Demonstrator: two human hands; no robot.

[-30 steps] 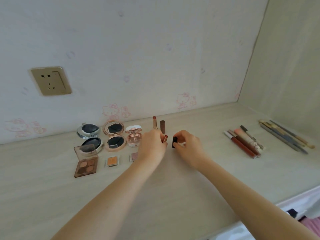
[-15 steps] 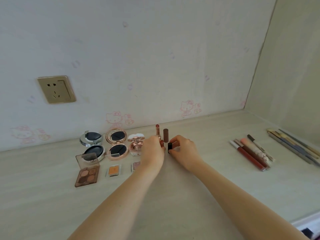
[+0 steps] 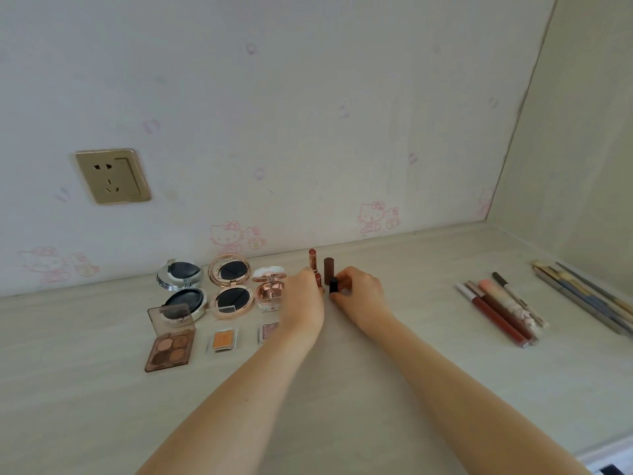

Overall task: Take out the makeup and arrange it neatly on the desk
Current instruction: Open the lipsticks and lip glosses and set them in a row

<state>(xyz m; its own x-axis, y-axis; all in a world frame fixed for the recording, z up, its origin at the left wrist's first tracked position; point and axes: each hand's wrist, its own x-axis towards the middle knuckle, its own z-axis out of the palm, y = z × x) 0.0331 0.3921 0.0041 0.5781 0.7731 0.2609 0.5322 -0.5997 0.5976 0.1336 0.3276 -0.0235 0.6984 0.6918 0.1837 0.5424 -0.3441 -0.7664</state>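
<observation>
- Left hand [image 3: 303,301] at mid-surface, fingers curled closed round a small rose-gold lipstick [image 3: 318,280]; only its top shows past the knuckles.
- Right hand [image 3: 359,296] just beside the left, nearly touching; fingers [image 3: 342,281] pinched closed on a short black tube [image 3: 333,286], held upright on the pale wood surface [image 3: 376,389].
- Directly behind both hands, two more lipsticks stand upright side by side: an uncapped rose-gold one [image 3: 312,260] and a dark brown one [image 3: 328,269].
- Left of the hands: silver compact [image 3: 181,287] open, gold compact [image 3: 230,287] open, small pink compact [image 3: 270,286] open, in a row near the wall.
- In front of that row: brown eyeshadow palette [image 3: 170,341] with lid up, orange single pan [image 3: 223,340], pinkish pan [image 3: 269,332] partly hidden by the left wrist.
- Far right: lip pencils and glosses [image 3: 500,311] lying parallel; further right, a second bundle of thin pencils [image 3: 582,299] by the side wall.
- Wall socket [image 3: 113,176] above the compacts.
</observation>
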